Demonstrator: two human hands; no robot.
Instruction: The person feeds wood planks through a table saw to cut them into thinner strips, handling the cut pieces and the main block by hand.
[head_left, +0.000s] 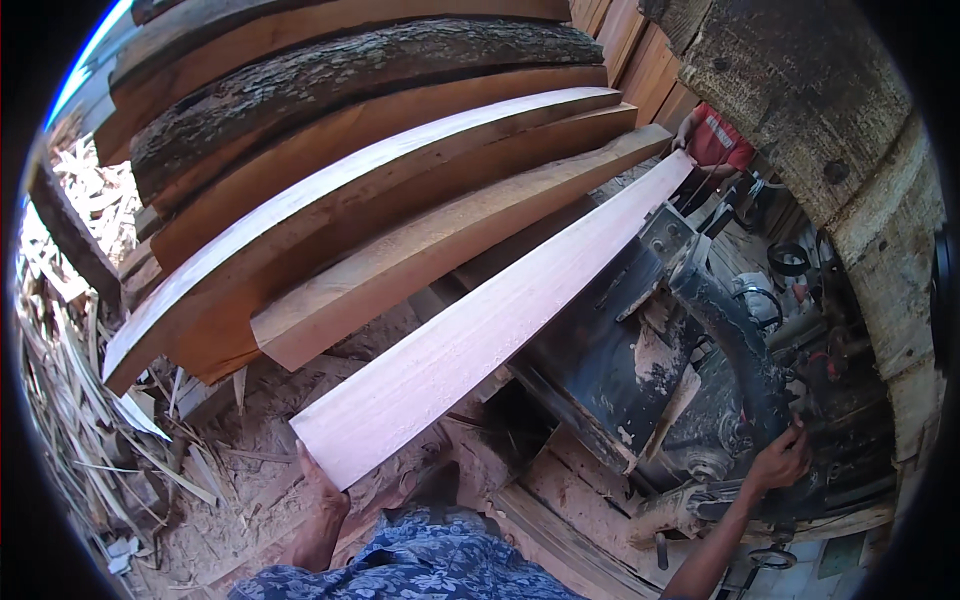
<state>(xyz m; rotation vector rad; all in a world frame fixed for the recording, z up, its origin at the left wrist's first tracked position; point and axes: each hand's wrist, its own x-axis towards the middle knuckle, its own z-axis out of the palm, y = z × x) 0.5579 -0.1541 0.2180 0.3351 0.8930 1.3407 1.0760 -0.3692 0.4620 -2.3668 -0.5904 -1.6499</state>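
My left hand [326, 492] grips the near end of a long pale plank [480, 330] at lower centre. The plank runs diagonally up to the far right, beside a dark metal saw machine [590, 360] with a curved arm [725, 330]. At the lower right my right hand [780, 455] is raised to the machine, just below that arm, with its fingers curled on a part that is too dark to make out. A co-worker in a red top [720, 135] has hands at the plank's far end.
Thick sawn timbers [430, 225], some with bark, lie stacked along the upper left. Offcut strips [80, 370] heap at the left, and sawdust [230, 500] covers the ground. A weathered wooden beam [800, 120] hangs at the upper right. Cluttered machine parts and wheels [790, 260] lie below it.
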